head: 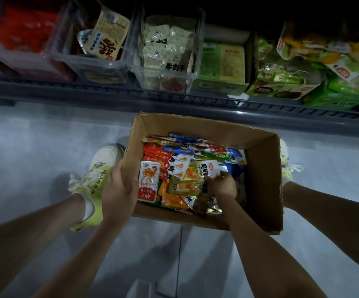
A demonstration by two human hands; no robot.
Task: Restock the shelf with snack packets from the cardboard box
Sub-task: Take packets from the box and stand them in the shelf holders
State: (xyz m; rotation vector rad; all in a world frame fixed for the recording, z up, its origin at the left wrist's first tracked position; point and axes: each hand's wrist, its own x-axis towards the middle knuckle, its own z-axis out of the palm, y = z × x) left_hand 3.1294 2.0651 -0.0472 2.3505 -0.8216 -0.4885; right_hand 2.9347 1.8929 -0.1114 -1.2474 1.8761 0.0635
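Note:
An open cardboard box [262, 168] stands on the floor between my feet, filled with several small snack packets in red, orange, green and blue. My left hand [120, 188] grips the box's left wall, thumb inside beside a white and red packet [149, 181]. My right hand [222, 184] is down inside the box, fingers curled and pinching a white-topped packet [211, 168] in the middle of the pile. The shelf [174, 100] runs across the top of the view, just beyond the box.
On the shelf stand clear plastic bins [163, 76] holding packets, green cartons [223, 67] and loose green bags [335, 61] at the right. My yellow-green shoes [96, 175] flank the box on the pale tiled floor [34, 147].

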